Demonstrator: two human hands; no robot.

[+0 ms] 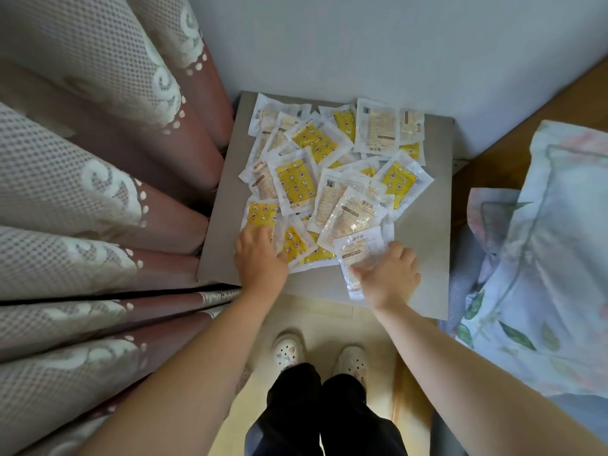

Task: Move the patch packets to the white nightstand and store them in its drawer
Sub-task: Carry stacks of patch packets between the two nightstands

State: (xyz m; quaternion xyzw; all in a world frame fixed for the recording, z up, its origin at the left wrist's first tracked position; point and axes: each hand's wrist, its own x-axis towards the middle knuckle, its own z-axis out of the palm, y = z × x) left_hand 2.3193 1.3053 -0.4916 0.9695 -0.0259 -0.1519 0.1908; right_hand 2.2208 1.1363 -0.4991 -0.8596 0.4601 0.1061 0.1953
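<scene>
At the white nightstand [434, 245], I am pressing my left hand [260, 260], fingers flat, on the patch packets [296, 182] heaped across its top, while my right hand [390, 274] is pinching one clear packet [360, 246] at its front edge

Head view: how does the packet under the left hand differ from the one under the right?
The left packet lies yellow star-print side up; the right packet shows its pale lettered side. The left packet sits at the pile's left front corner; the right packet lies nearest the nightstand's front edge. Both are white-edged pouches, one under the left hand, one under the right hand.
</scene>
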